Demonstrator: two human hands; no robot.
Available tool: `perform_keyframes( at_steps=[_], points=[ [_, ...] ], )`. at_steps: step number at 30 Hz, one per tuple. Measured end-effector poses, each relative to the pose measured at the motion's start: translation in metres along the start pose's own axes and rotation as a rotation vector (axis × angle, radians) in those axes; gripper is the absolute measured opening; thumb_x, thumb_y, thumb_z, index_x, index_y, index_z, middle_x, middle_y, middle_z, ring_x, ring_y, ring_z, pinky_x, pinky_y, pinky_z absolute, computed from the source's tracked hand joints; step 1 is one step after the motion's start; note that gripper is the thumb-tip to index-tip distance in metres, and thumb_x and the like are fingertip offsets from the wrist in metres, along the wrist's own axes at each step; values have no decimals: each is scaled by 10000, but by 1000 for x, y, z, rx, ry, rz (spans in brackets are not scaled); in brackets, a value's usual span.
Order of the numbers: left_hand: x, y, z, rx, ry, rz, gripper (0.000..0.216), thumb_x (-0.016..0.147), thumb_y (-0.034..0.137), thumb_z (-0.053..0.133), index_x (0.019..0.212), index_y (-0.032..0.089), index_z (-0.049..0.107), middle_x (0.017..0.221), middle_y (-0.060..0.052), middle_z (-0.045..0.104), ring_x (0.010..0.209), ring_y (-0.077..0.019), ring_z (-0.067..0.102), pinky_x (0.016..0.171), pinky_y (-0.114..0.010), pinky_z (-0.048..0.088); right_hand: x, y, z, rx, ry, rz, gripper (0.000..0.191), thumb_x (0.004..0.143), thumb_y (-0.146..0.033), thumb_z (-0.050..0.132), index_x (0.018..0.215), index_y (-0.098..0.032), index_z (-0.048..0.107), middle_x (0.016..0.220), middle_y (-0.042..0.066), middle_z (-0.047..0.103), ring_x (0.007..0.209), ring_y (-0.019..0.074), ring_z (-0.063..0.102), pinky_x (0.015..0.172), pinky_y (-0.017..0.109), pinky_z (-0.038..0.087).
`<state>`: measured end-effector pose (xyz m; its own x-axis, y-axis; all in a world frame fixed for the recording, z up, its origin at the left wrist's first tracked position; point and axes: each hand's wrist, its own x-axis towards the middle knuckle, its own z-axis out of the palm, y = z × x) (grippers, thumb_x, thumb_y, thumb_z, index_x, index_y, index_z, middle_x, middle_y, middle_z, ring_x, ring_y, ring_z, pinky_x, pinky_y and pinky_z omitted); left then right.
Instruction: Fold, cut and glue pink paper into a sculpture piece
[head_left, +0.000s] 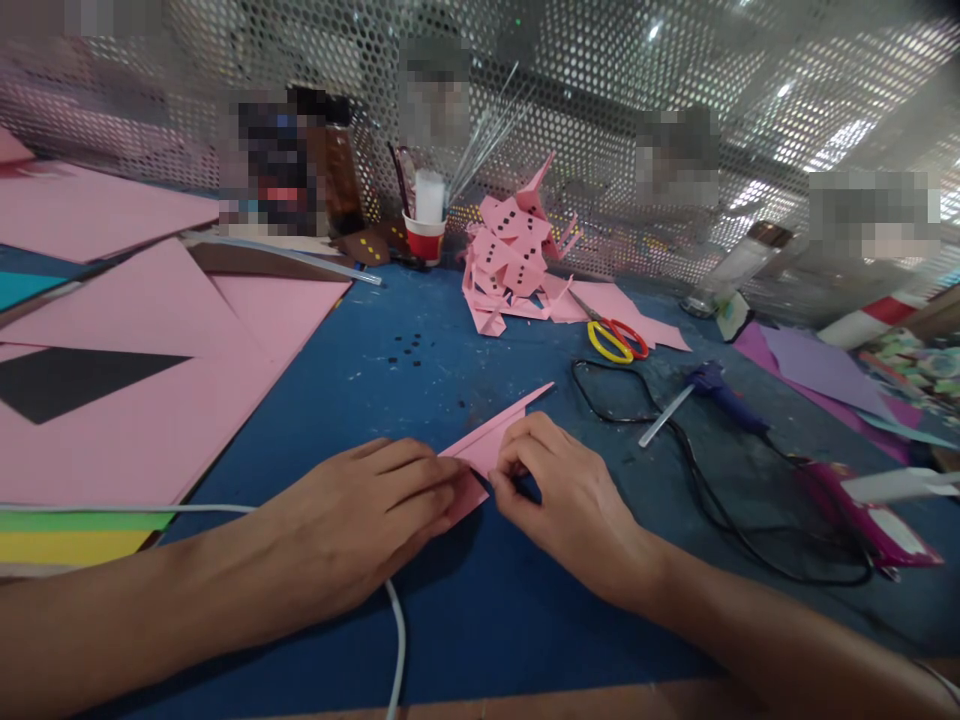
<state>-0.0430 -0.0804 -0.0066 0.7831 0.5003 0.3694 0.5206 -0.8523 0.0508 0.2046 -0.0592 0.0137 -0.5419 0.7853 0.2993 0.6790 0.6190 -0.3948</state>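
A folded piece of pink paper (pixel 491 440) lies on the blue tabletop between my hands, its narrow tip pointing to the far right. My left hand (pixel 397 500) rests over its near left part, the fingers bent round it and pressing it down. With thumb and fingertips pinched together, my right hand (pixel 551 465) grips the paper's right edge. Part of the paper is hidden under my left fingers. Beyond it stands a cluster of folded pink paper shapes (pixel 510 250) with black dots. Several tiny black paper bits (pixel 411 348) are scattered on the table.
Stacked pink sheets (pixel 247 385) cover the left side. Yellow-and-red scissors (pixel 616 340), a blue glue gun (pixel 724 395) and its black cord (pixel 694 480) lie on the right. A red-and-white cup (pixel 425 238) stands at the back. A white cable (pixel 397 630) runs under my left arm.
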Motion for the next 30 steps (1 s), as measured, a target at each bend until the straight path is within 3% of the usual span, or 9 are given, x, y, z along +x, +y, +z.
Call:
perform_keyframes(
  at_steps=[30],
  points=[
    [-1,0,0,47,-20,40,352,1061,181,435,1351,158,634,1309,-75,731,1137,-235,647,959,-391,522,1,-1,1,-7,-21,28,139,910,-103,582,807,-196,572,915,46,630,828,183,593,772,329,487]
  ],
)
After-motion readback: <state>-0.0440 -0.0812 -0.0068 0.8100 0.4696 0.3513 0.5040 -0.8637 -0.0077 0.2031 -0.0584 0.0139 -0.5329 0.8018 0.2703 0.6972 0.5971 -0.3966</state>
